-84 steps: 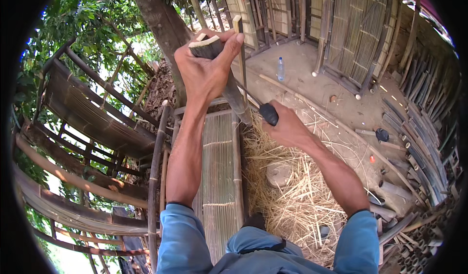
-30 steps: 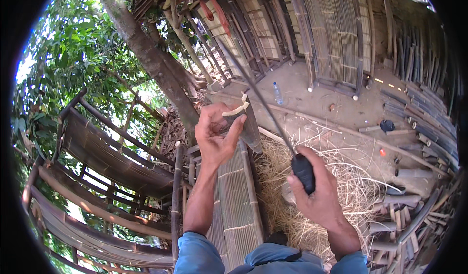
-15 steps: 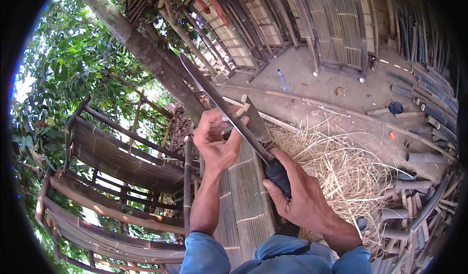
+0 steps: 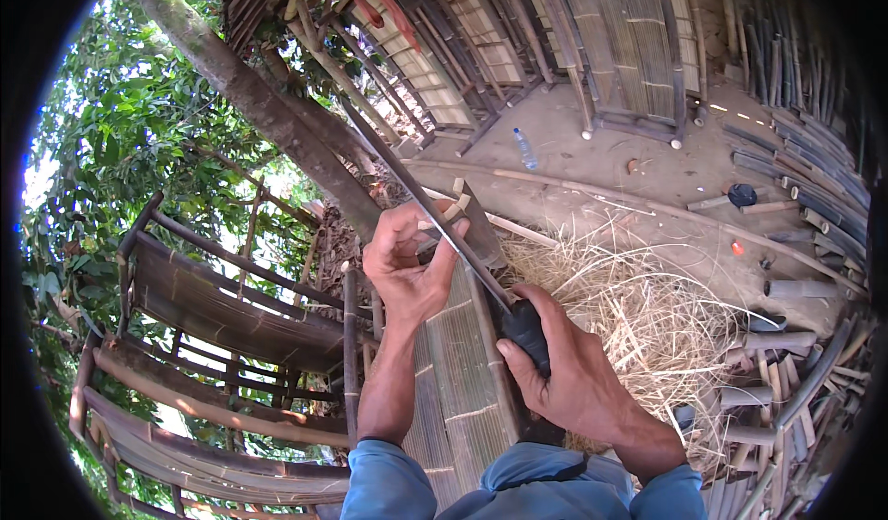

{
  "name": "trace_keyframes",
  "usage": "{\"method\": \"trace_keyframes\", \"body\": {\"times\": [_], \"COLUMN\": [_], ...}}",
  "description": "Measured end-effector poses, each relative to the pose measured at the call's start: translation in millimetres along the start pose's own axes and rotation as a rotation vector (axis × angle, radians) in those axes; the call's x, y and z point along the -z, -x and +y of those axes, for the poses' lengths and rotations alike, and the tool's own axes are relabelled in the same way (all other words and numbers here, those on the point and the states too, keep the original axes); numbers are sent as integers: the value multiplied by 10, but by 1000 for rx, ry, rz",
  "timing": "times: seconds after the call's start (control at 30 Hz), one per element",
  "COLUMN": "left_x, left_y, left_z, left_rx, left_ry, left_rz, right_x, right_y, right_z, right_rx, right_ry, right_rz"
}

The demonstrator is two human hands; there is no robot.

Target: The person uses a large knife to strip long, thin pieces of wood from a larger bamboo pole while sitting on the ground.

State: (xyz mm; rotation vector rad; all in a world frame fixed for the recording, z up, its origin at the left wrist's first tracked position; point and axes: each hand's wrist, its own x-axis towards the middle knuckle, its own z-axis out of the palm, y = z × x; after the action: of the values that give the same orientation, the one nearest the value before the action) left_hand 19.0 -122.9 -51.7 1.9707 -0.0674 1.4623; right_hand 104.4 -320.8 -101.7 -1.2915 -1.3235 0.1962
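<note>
A: How many things did you have hold of, there over the slatted tabletop (image 4: 472,418)?

B: Two. Your left hand (image 4: 407,266) was curled, thumb opposite the fingers, round the upper end of one bamboo piece (image 4: 484,231). Your right hand (image 4: 583,381) was closed firmly on the single black handle (image 4: 527,335) of one knife (image 4: 431,207).

A: Where was that bamboo piece, then?

B: At the far end of the tabletop, tilted, with its pale cut rim upward. Your one blade crossed in front of that rim, slanting up and away past the tabletop's far left corner; whether it touched the bamboo, I couldn't tell.

A: And what did you have around you?

B: One heap of pale shavings (image 4: 647,326), just right of the tabletop. Beyond the far end, off to the right, one clear bottle (image 4: 525,148) with a blue cap stood on the ground. Farther right of the tabletop lay one round black object (image 4: 742,194), one small orange-red item (image 4: 737,247), and bamboo lengths (image 4: 814,182) too many to count.

A: On the other side?

B: Two dark slatted panels (image 4: 231,289) left of the tabletop, and one leaning tree trunk (image 4: 250,94) beyond them. Your two blue sleeves (image 4: 388,483) showed at its near end.
</note>
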Motion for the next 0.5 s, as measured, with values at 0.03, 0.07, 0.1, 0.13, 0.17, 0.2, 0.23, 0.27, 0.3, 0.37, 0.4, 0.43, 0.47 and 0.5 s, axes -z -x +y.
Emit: {"method": "trace_keyframes", "body": {"times": [0.03, 0.07, 0.1, 0.13, 0.17, 0.2, 0.23, 0.27, 0.3, 0.37, 0.4, 0.43, 0.47, 0.5], "left_x": [-17, -38, -57, -48, -29, 19, 117, 159, 105, 166, 196, 209, 210, 203], "left_y": [-6, -15, -50, -105, -161, -236, -354, -604, -845, -1353, -1550, -1712, -1808, -1818], "left_z": [8, 18, 79, 179, 244, 225, 263, 364, 463, 802, 923, 955, 886, 642], "left_rx": [12, 24, 26, -7, -39, -119, -150, -315, -344, -394, -421, -425, -404, -367], "left_ry": [-12, -22, -15, -111, -204, -232, -318, -368, -386, -692, -787, -852, -909, -941], "left_rz": [-11, -23, -22, -94, -168, -157, -143, -149, -113, -156, -182, -215, -252, -293], "right_x": [34, 73, 133, 191, 254, 303, 344, 373, 426, 476, 481, 510, 538, 558], "right_y": [-2, -8, -19, -30, -38, -46, -58, -66, -72, -96, -97, -103, -115, -122], "right_z": [-26, -33, -45, -62, -89, -111, -123, -152, -143, -167, -187, -223, -268, -286], "right_rx": [-67, -71, -91, -111, -114, -148, -184, -181, -201, -208, -205, -211, -226, -252], "right_ry": [-36, -31, -45, -63, -59, -57, -56, -46, -16, 6, -6, -1, 10, 37], "right_rz": [-31, -30, -32, -39, -40, -49, -53, -49, -39, -53, -53, -50, -66, -76]}}
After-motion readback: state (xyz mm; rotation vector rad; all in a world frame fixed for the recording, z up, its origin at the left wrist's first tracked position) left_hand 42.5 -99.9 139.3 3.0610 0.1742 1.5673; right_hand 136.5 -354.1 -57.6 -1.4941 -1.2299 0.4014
